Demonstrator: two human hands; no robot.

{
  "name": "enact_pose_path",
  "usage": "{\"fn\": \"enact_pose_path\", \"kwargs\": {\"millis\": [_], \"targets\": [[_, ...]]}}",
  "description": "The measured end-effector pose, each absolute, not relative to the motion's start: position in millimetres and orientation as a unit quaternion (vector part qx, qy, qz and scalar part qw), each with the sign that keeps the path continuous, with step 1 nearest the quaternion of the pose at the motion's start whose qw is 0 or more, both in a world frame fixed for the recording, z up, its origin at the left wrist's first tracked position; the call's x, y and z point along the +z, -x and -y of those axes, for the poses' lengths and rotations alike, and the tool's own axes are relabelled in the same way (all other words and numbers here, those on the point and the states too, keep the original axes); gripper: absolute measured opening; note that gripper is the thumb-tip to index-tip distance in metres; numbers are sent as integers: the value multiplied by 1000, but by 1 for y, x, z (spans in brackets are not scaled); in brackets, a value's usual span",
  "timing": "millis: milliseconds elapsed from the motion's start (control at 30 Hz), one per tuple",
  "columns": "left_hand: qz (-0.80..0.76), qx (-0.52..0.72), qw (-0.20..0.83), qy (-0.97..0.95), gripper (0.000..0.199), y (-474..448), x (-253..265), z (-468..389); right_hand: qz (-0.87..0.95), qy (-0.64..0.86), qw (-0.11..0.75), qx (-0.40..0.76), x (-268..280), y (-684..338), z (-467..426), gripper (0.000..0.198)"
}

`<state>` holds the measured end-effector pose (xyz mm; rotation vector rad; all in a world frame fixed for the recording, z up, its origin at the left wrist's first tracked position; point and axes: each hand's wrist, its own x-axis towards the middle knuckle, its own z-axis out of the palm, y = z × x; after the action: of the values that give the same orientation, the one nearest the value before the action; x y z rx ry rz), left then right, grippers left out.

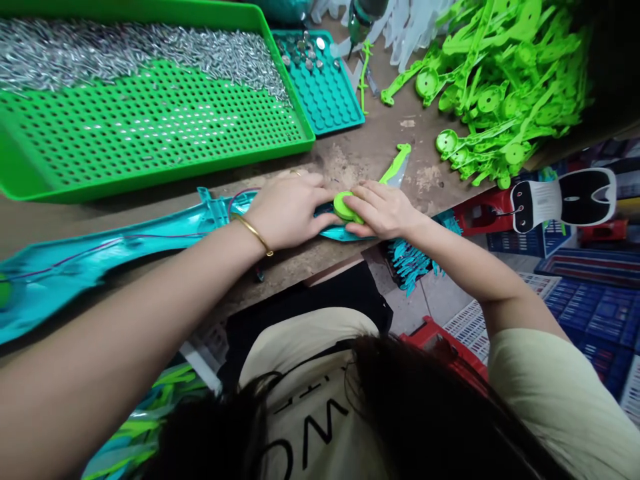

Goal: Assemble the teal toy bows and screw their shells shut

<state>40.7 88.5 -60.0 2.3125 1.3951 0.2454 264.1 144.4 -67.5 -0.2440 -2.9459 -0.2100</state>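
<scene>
A long teal plastic shell (115,243) lies along the bench edge, with a thin dark red wire running inside it. My left hand (285,210) is closed over the shell's right part, its thumb and index fingertips beside a lime-green round-ended plastic part (345,203). Fingers of my right hand (385,212) are curled on that green part, pressed against the shell's end. The part's narrow arm (399,162) sticks out past my right hand, with a translucent whitish piece (399,175) along it. My palms hide much of the contact between shell and green part.
A green perforated tray (165,140) of metal screws stands at back left, next to a teal tray (327,100) with small round metal pieces. Lime-green parts (500,93) are heaped at right. A power screwdriver (363,20) hangs at the back. Crates (590,307) stand below right.
</scene>
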Motion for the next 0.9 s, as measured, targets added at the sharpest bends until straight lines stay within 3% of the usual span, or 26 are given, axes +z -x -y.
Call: {"fn": "enact_pose_path", "kwargs": {"millis": [167,467,900], "targets": [[-507,68,203,-835,43,-42,-57,-88,982,63,160,-76,-77,-269,-150,53],[-505,71,198,-837,46,-40,-59,-91,953,261,36,149,-44,-250,-129,75],[-517,99,221,-821,45,-41,-61,-92,951,289,30,108,-50,-247,-120,63]]}}
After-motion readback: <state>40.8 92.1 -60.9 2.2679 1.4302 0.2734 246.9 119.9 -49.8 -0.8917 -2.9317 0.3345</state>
